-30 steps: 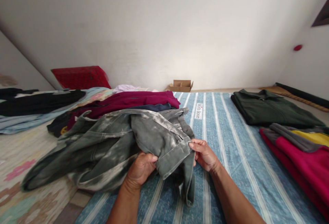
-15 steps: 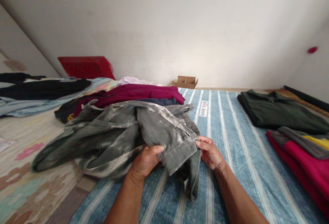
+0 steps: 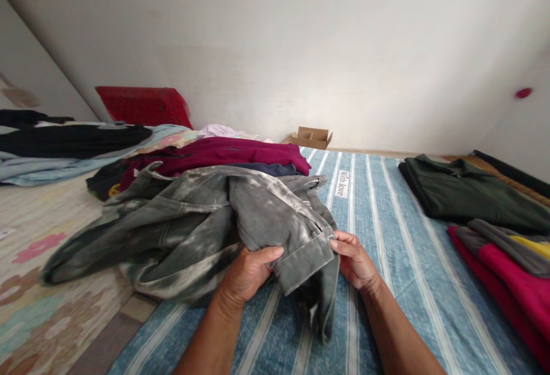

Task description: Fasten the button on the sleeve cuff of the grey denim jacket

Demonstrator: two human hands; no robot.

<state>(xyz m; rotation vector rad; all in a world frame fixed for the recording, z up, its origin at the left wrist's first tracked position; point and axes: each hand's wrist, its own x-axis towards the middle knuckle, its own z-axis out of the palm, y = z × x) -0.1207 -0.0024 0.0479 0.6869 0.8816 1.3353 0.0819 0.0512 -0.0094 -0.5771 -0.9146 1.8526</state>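
A grey denim jacket (image 3: 201, 209) with pale washed patches lies rumpled across the middle, one sleeve drawn toward me. My left hand (image 3: 253, 272) grips that sleeve just above its cuff (image 3: 307, 263), thumb on top and fingers beneath the cloth. At the cuff's far edge, my right hand (image 3: 352, 257) pinches the buttonhole corner between thumb and fingers. Another part of the jacket hangs down below the cuff. The fingers under the fabric are partly hidden.
Behind the jacket lie maroon clothes (image 3: 240, 151). To the right are a folded dark green garment (image 3: 476, 188) and folded pink-and-grey clothes (image 3: 507, 272) on the blue striped sheet (image 3: 387, 214). Black clothing (image 3: 77, 141), a red case (image 3: 144, 105) and a small cardboard box (image 3: 311, 137) sit farther back.
My left hand has slid slightly right along the sleeve, its thumb closer to the cuff. The right hand keeps its pinch at the cuff corner. The view has shifted slightly.
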